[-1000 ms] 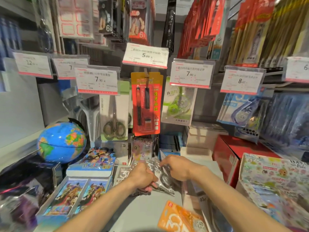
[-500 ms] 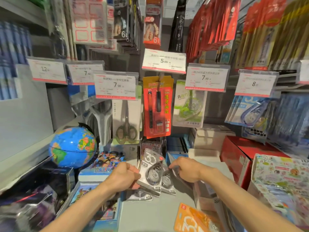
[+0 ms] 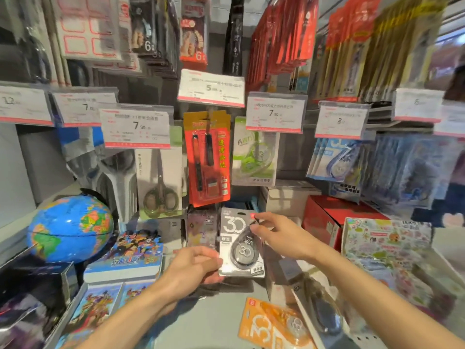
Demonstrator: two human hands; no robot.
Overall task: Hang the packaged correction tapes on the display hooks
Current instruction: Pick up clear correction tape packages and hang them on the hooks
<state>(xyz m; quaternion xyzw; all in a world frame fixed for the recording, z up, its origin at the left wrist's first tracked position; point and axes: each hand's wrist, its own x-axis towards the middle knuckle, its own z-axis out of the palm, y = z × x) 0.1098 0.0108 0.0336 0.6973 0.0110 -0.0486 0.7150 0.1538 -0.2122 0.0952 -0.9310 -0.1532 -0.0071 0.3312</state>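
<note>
I hold a grey packaged correction tape (image 3: 239,243), marked 30, upright in front of the shelf. My left hand (image 3: 193,267) grips its lower left corner. My right hand (image 3: 276,235) pinches its upper right edge with fingertips. An orange correction tape pack (image 3: 274,326) lies flat on the grey shelf near the front. Green correction tape (image 3: 254,157) and blue correction tape packs (image 3: 337,162) hang on display hooks under price tags. The hooks themselves are mostly hidden behind the tags.
A red pen pack (image 3: 207,157) and scissors (image 3: 161,182) hang just above my hands. A globe (image 3: 70,229) and stacked books (image 3: 130,255) stand at left. Red box (image 3: 327,217) and patterned boxes (image 3: 387,243) crowd the right. Price tags (image 3: 137,127) jut forward.
Both hands have lifted the grey pack off the shelf and turned it upright, facing me. The view has tilted upward and moved closer to the hooks.
</note>
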